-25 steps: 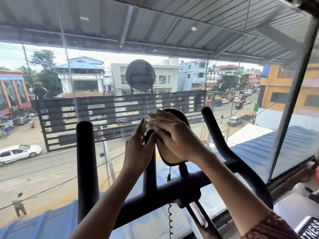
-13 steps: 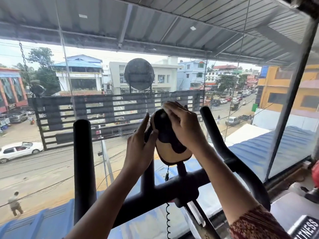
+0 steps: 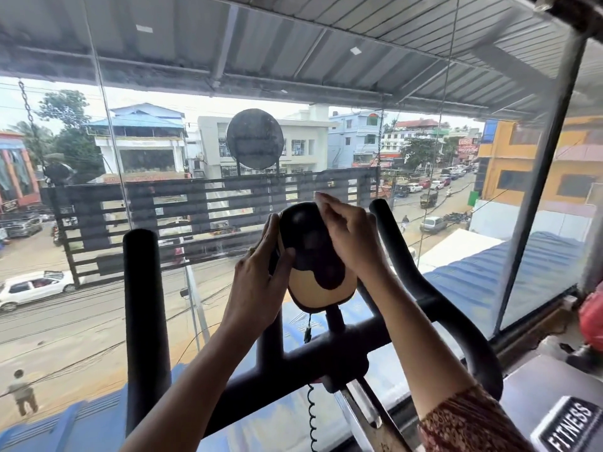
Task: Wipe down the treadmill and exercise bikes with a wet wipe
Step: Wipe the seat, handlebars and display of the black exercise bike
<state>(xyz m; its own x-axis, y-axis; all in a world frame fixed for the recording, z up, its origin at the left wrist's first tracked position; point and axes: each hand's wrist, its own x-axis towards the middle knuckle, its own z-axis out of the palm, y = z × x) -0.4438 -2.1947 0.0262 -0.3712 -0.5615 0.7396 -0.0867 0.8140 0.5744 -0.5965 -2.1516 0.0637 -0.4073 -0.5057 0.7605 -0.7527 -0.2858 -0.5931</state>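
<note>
My right hand (image 3: pixel 349 238) has slid to the right edge of the console (image 3: pixel 321 287), fingers pressed together, left hand (image 3: pixel 257 283) pinching it steady — handlebars (image 3: pixel 143 305) probably remain.

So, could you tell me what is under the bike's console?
A black stem joins the console to the handlebar, and a thin cable dangles. The left hand hides its left edge.

The console (image 3: pixel 313 256) is black above and tan below — the black runs down in a rounded tongue. The handlebars (image 3: pixel 143 305) and coiled cord (image 3: pixel 312 415) are black. The sleeve (image 3: pixel 470 422) is dark red with a fine pale print. The label (image 3: pixel 569 422) has white letters on black. Outside — a white car (image 3: pixel 32 288), a blue ribbed roof (image 3: pixel 483 278), a yellow building (image 3: pixel 535 164).
</note>
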